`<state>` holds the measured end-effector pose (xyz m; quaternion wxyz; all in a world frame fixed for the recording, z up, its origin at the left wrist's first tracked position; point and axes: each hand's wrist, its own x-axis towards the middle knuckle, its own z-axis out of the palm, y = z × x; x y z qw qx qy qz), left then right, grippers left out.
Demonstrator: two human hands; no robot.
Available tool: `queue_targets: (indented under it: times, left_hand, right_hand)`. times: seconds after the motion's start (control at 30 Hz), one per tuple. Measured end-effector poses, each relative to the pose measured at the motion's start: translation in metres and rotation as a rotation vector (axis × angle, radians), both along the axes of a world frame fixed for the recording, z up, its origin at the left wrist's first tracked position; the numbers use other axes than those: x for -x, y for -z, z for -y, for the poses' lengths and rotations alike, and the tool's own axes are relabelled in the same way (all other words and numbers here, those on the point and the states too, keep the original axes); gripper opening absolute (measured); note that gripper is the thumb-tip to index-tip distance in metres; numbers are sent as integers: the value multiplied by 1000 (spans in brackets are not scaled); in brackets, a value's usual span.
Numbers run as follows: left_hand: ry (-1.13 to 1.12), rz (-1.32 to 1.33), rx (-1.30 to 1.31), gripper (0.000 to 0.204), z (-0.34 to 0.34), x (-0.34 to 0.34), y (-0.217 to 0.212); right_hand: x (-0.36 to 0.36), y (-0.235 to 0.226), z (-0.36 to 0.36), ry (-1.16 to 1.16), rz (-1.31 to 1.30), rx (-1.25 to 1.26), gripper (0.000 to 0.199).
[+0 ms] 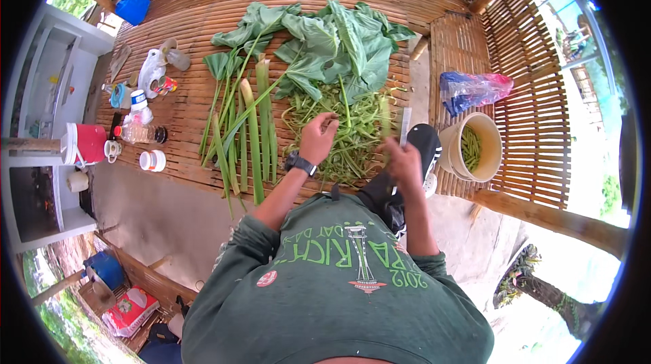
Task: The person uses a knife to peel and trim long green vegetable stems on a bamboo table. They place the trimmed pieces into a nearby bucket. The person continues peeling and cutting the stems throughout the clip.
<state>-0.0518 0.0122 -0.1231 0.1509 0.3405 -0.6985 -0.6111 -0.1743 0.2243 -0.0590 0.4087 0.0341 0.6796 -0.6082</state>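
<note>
1. Bamboo slats are making up the raised platform point(203, 103) that is filling the upper half of the view, with a woven bamboo wall curving around it from ten to two o'clock.
2. Broad green leaves point(325, 42) are lying at twelve o'clock, and long pale green stalks point(252, 133) are stretching from them toward seven o'clock.
3. Below the leaves, a heap of thin green peeled strips point(352, 137) is spreading at the centre.
4. The left hand point(317, 137), with a dark watch on its wrist, is reaching into the near edge of that heap, fingers curling around a strip in a loose pinch.
5. The right hand point(403, 160) is blurring just right of the heap, closing on a pale green stalk piece point(385, 120) that is standing upright; a flat pale blade-like thing point(405, 126) is showing beside it, and I cannot tell whether the hand is also holding it.
6. At three o'clock, a cream bucket point(451, 150) is sitting open, holding cut green pieces point(471, 147).
7. Just above the bucket, a blue and pink plastic bag point(471, 89) is lying crumpled; its contents are not showing.
8. At nine o'clock, a red jug point(85, 143), a clear bottle point(139, 133), a small white jar point(152, 160) and a cup are clustering together.
9. A blue container point(132, 4) is resting at eleven o'clock.
</note>
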Motion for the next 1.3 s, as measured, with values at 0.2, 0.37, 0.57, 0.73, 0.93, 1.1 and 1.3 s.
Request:
queue_targets:
  times: [0.2,0.37,0.57,0.73,0.93,1.1,1.3]
  left_hand:
    - [127,182,485,25,28,84,66]
    - [208,497,502,35,34,129,94]
    - [132,551,425,45,43,126,107]
    - [96,441,388,51,42,126,114]
    - [12,-8,-35,53,57,105,105]
    - [-30,-198,-56,39,46,66,-1]
    - [12,-325,182,37,36,41,-54]
  right_hand:
    - [115,44,-139,748,38,362,35]
    - [105,76,-167,796,75,242,35]
    - [45,65,-95,512,118,169,32]
    - [38,40,-54,219,-65,20,35]
    - [22,34,-27,29,-171,-108,37]
    - [-2,36,-2,-32,-490,-146,39]
    - [-17,23,42,-134,-800,34,45]
